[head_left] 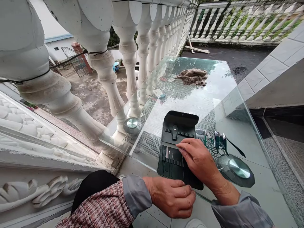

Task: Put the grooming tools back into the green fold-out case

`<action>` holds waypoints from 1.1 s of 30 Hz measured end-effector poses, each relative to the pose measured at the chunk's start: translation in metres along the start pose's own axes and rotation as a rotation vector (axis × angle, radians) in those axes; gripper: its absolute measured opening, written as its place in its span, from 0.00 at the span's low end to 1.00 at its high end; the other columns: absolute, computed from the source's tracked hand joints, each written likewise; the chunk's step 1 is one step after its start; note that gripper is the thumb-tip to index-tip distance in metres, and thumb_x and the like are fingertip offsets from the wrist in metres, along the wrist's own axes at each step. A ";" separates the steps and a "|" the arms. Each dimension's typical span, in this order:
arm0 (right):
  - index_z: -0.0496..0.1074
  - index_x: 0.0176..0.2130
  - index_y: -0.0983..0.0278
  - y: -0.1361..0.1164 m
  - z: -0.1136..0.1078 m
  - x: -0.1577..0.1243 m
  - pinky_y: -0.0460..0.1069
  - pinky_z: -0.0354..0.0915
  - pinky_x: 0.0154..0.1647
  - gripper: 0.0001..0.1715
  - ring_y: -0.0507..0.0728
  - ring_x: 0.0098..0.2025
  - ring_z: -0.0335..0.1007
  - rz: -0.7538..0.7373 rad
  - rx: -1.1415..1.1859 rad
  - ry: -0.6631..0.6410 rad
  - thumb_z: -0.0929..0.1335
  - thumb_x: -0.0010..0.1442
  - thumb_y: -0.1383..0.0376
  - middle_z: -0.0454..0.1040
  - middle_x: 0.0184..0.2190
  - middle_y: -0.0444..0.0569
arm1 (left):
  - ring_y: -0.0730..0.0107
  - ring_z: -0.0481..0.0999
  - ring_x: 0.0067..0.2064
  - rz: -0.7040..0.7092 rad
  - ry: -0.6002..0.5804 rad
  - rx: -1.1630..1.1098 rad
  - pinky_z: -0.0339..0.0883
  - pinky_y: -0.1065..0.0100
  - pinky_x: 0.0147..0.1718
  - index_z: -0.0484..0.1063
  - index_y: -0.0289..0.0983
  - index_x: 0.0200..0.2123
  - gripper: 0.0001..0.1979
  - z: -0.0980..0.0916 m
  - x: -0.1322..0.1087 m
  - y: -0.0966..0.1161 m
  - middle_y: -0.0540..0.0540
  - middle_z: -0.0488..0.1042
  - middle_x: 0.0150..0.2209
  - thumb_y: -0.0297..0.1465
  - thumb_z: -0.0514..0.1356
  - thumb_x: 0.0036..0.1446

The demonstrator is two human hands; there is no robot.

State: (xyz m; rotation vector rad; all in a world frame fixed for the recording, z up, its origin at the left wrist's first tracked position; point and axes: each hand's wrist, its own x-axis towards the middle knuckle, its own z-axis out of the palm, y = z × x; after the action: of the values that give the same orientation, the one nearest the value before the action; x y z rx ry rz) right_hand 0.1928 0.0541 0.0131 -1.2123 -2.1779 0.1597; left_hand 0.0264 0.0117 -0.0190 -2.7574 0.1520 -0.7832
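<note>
A black manicure case (177, 126) lies unfolded on the glass table, with several slim metal tools (169, 158) held in the loops of its lower half. My right hand (199, 158) is over that half, thumb and fingers closed on the upper end of a thin metal manicure tool (182, 167) that points down along the case. At the near edge of the case, my left hand (174, 196) is closed with curled fingers against it; its fingertips are hidden. Right of the case lie green-handled scissors (210, 144), several nail clippers (220, 141) and a dark slender tool (236, 148).
The glass table top (228, 95) rests on round metal-topped supports (238, 169). A crumpled brown cloth (192, 77) and a small blue-white box (158, 93) are farther back. White balusters (102, 69) run along the left; a tiled slope (268, 66) stands right.
</note>
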 end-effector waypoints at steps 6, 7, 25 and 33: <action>0.71 0.31 0.63 -0.008 0.000 0.000 0.54 0.61 0.41 0.09 0.58 0.40 0.61 0.034 -0.069 -0.099 0.63 0.60 0.66 0.68 0.35 0.50 | 0.65 0.74 0.37 0.065 0.020 -0.064 0.69 0.66 0.35 0.72 0.36 0.31 0.10 0.001 0.005 0.006 0.43 0.75 0.37 0.31 0.52 0.58; 0.71 0.31 0.63 -0.010 0.002 0.000 0.53 0.61 0.40 0.08 0.58 0.40 0.60 0.042 -0.078 -0.108 0.63 0.60 0.66 0.68 0.34 0.50 | 0.65 0.74 0.37 0.065 0.036 -0.067 0.69 0.66 0.34 0.72 0.36 0.31 0.10 0.001 0.005 0.006 0.43 0.75 0.36 0.30 0.52 0.58; 0.64 0.33 0.62 -0.028 -0.007 -0.011 0.55 0.62 0.40 0.12 0.60 0.42 0.61 -0.038 0.000 -0.189 0.71 0.50 0.63 0.67 0.38 0.51 | 0.70 0.71 0.33 0.039 -0.088 -0.136 0.66 0.69 0.29 0.69 0.37 0.29 0.07 0.001 0.003 0.008 0.45 0.73 0.33 0.30 0.53 0.58; 0.60 0.32 0.62 -0.039 -0.003 -0.023 0.57 0.60 0.42 0.15 0.61 0.42 0.60 -0.062 -0.074 -0.179 0.71 0.49 0.65 0.66 0.35 0.50 | 0.70 0.70 0.28 0.015 -0.038 -0.171 0.61 0.69 0.23 0.68 0.35 0.26 0.08 0.002 0.006 0.010 0.46 0.71 0.28 0.27 0.53 0.56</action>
State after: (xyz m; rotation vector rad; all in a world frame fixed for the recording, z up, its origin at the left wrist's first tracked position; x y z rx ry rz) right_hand 0.1749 0.0132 0.0204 -1.2096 -2.3928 0.1685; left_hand 0.0319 0.0020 -0.0207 -2.9257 0.2420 -0.7462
